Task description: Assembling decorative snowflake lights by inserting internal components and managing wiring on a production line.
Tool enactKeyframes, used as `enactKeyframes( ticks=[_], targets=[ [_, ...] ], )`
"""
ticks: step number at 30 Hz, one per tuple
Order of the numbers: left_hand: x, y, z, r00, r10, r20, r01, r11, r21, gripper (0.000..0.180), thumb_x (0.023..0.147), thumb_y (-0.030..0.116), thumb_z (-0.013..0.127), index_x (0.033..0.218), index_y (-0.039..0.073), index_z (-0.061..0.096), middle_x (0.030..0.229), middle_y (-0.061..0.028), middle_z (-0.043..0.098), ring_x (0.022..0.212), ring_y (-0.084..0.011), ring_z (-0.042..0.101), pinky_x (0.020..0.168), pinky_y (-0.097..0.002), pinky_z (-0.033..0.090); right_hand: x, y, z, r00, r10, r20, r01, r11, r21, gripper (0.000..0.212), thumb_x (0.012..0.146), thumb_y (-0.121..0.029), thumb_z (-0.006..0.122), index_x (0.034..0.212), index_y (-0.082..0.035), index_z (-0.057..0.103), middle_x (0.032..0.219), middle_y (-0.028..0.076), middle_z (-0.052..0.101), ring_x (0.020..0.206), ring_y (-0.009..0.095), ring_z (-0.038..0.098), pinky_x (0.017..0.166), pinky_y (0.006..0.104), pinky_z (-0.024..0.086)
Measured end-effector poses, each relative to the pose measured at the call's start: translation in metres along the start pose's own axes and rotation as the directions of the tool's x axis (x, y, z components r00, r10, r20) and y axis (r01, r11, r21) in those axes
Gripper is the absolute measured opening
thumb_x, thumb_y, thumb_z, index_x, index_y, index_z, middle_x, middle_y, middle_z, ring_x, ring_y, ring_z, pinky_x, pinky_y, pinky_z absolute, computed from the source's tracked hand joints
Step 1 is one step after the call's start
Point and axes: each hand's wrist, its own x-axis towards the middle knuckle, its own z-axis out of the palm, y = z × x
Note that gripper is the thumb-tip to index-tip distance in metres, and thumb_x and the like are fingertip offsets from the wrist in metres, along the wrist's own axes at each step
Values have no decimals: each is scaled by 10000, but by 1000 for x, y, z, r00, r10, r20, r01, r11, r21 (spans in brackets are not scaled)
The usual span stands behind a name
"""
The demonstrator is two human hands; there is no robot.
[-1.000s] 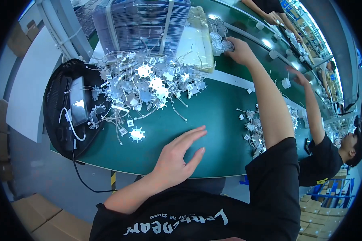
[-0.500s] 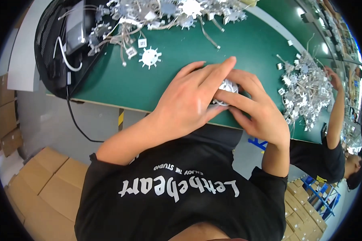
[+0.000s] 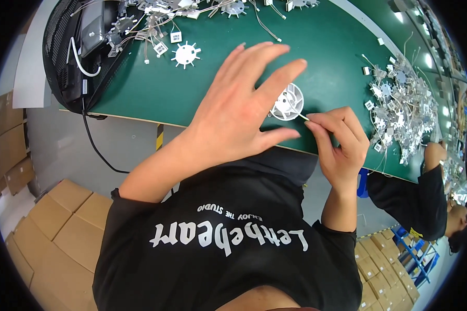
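Note:
A round white plastic housing with spokes (image 3: 294, 97) lies on the green tabletop near its front edge. My left hand (image 3: 236, 109) is open just left of it, fingers spread and thumb apart, partly covering its left side. A thin white cable (image 3: 301, 116) runs out of the housing toward the right. My right hand (image 3: 345, 141) pinches the end of this cable between thumb and forefinger. Farther left on the table lies a single flat white disc with short prongs (image 3: 186, 55).
Wired pronged discs (image 3: 233, 8) are heaped along the far side. Another tangled pile (image 3: 402, 106) lies at the right, near a co-worker (image 3: 410, 199). A black mesh tray (image 3: 59, 67) with a grey device (image 3: 92, 36) stands at the left. Cardboard boxes (image 3: 83, 228) are on the floor.
My hands have come apart from around the housing. The left hand has opened and lifted off, while the right has drawn down and right and now pinches the cable.

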Motion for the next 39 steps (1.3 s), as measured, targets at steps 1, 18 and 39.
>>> enactKeyframes(
  ticks=[1, 18, 39],
  targets=[
    [0, 1, 1, 999, -30, -10, 30, 999, 19, 669, 792, 154, 904, 1415, 96, 667, 1409, -98, 690, 1179, -302, 691, 1165, -538, 453, 4, -5, -3, 1000, 4, 29, -5, 1000, 25, 191, 825, 92, 830, 982, -11, 796, 890, 101, 709, 730, 201, 657, 628, 297, 505],
    [-11, -7, -5, 969, 172, 175, -146, 977, -153, 529, 877, 56, 761, 1393, 100, 651, 1334, -99, 663, 1211, -290, 682, 1252, -592, 361, 81, -14, -13, 989, -123, 84, 136, 974, -180, 247, 864, 36, 809, 1106, 4, 776, 1021, 141, 719, 909, 275, 701, 751, 321, 551],
    [11, -7, -12, 968, 238, 79, -237, 971, -25, 560, 874, 110, 818, 1401, 68, 634, 1390, -126, 648, 1221, -305, 688, 1213, -549, 426, 85, -4, -42, 957, 251, -146, -73, 694, 716, 301, 1133, -158, 603, 1234, 114, 684, 960, 154, 718, 689, 158, 656, 596, 234, 503]
  ],
)
